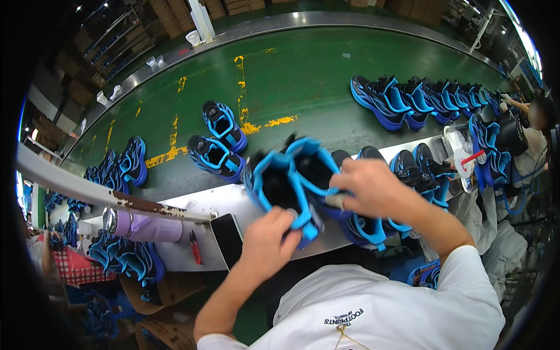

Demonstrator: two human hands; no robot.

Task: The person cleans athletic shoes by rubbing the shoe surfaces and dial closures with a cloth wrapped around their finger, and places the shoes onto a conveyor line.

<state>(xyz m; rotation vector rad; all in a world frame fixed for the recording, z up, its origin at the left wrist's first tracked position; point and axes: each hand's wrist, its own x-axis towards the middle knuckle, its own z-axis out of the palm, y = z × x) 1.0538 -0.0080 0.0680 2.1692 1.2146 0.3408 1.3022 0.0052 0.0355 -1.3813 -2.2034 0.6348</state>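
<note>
Two black sneakers with bright blue collars are held side by side over the metal ledge, their openings facing up. My left hand (267, 242) is closed on the heel collar of the left sneaker (269, 175). My right hand (372, 188) pinches the collar edge of the right sneaker (312, 160), and a pale wrap covers one of its fingertips. Motion blurs the toes of this pair. More sneakers (366, 226) stand on the ledge beside and under my right forearm. Another pair (217, 153) sits on the green belt beyond my left hand.
A black phone (227, 236), a red marker (195, 248) and a lilac bottle (153, 227) lie left on the metal ledge (201, 204). A chipped white rail (105, 192) crosses there. Sneaker rows (385, 102) stand on the green belt (303, 70). A co-worker's hand (516, 104) shows far right.
</note>
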